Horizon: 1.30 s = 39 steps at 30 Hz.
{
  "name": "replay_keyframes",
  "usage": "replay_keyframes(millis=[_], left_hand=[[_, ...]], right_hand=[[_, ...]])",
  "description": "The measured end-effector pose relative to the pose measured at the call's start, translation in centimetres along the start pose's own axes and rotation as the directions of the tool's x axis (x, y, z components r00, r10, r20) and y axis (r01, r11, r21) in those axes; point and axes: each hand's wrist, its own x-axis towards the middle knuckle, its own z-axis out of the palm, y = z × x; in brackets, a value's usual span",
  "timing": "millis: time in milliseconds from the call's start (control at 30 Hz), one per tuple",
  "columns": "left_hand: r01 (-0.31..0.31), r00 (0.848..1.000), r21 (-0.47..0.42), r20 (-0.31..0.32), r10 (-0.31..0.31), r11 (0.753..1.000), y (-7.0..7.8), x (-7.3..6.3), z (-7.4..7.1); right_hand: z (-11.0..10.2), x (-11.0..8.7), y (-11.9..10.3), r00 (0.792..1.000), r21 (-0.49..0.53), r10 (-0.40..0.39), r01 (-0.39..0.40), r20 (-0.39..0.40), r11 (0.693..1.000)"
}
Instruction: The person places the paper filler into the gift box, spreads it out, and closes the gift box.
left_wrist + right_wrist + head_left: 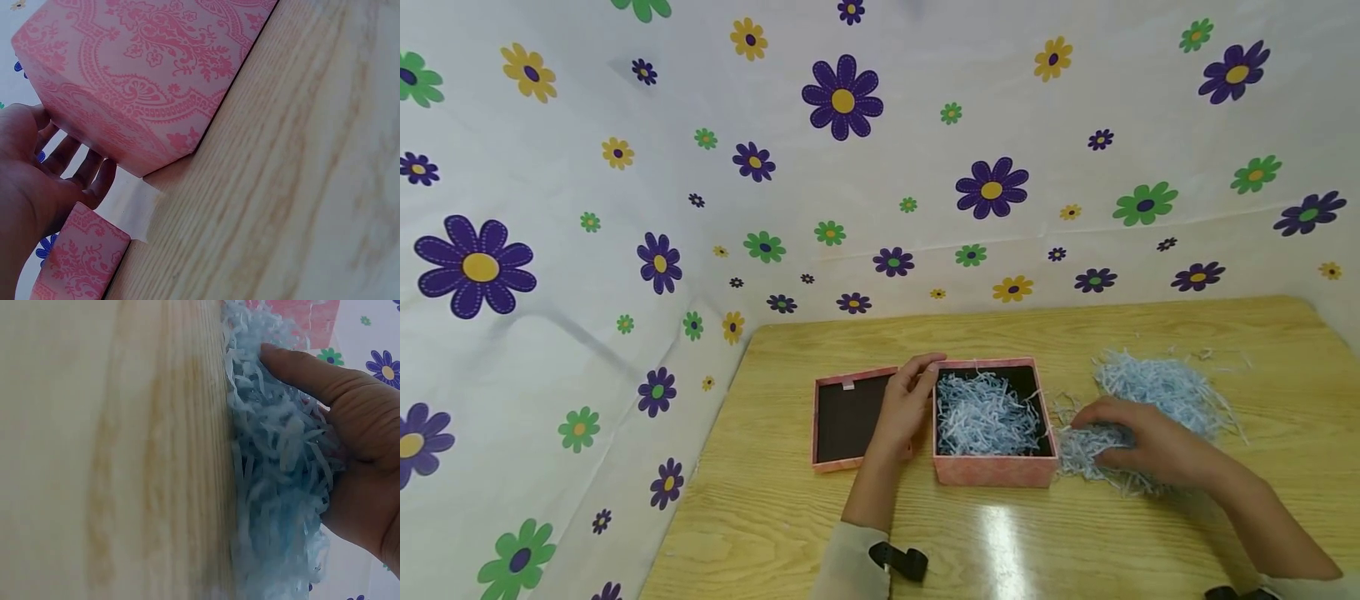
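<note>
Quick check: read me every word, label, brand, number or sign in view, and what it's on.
No readable text anywhere.
Pink box and flowered backdrop: patterns only.
Small pale tab inside the shallow pink tray: too small to tell whether it bears print.

One pink box (996, 472), one shallow pink lid (850, 425), one mound of blue shreds (988, 417) inside the box, more loose shreds (1161, 387) outside it, strands too many to count; two grips (910, 404) (1153, 442), two sleeves (850, 562) (1303, 587), two black straps (904, 562) (1223, 593), one tabletop (775, 533)
</note>
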Motion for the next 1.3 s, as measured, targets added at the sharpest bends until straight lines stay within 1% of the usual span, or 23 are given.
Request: replay_keyframes(millis=[67,200,333,467,567,633,767,833,933,1100,1167,1233,1300], left_hand=[[0.001,1.0,0.004,-0.002,-0.001,1.0,0.0,0.0,0.0],[0.003,1.0,0.006,0.0,-0.003,1.0,0.0,0.1,0.0],[-0.001,1.0,-0.003,0.006,0.001,1.0,0.0,0.1,0.1],[0.001,1.0,-0.011,0.002,-0.001,1.0,0.0,0.1,0.0],[0.001,1.0,-0.006,0.0,-0.001,1.0,0.0,0.1,0.0],[0.001,1.0,-0.008,0.001,-0.001,1.0,-0.1,0.1,0.0],[-0.009,1.0,-0.013,-0.002,0.009,1.0,-0.2,0.1,-0.1],[-0.004,1.0,-0.022,0.0,0.004,1.0,-0.2,0.1,-0.1],[-0.003,1.0,-0.022,0.001,0.003,1.0,-0.1,0.1,-0.1],[-0.001,1.0,-0.017,0.012,0.001,1.0,-0.1,0.0,-0.1],[-0.005,1.0,-0.016,0.021,0.006,1.0,-0.2,0.0,-0.2],[-0.01,1.0,-0.011,0.022,0.011,1.0,-0.3,0.1,-0.2],[-0.014,1.0,-0.009,0.02,0.014,1.0,-0.4,0.2,-0.2]], right_hand=[[-0.2,0.0,0.2,1.0,0.026,-0.023,0.023,0.001,0.999],[-0.5,-0.1,0.3,1.0,0.073,-0.031,0.03,0.006,0.997],[-0.9,-0.1,-0.4,0.999,0.047,0.0,0.003,-0.053,0.999],[-1.8,0.2,-1.4,0.992,-0.001,0.025,-0.025,-0.121,1.0],[-2.6,0.6,-2.1,0.987,-0.024,0.025,-0.029,-0.161,0.999],[-3.2,0.9,-2.7,0.982,-0.004,0.03,-0.031,-0.186,1.0],[-4.4,1.7,-4.1,0.972,0.089,0.031,-0.01,-0.235,0.996],[-5.0,2.1,-4.8,0.964,0.123,0.039,-0.006,-0.262,0.992],[-6.1,2.6,-5.8,0.956,0.141,0.036,0.005,-0.29,0.99],[-7.7,3.4,-7.3,0.946,0.144,0.074,-0.029,-0.315,0.989],[-8.2,3.8,-8.0,0.938,0.158,0.091,-0.04,-0.333,0.987],[-8.7,4.1,-8.7,0.931,0.173,0.083,-0.022,-0.355,0.985],[-9.3,4.5,-9.5,0.923,0.179,0.058,0.011,-0.379,0.984]])
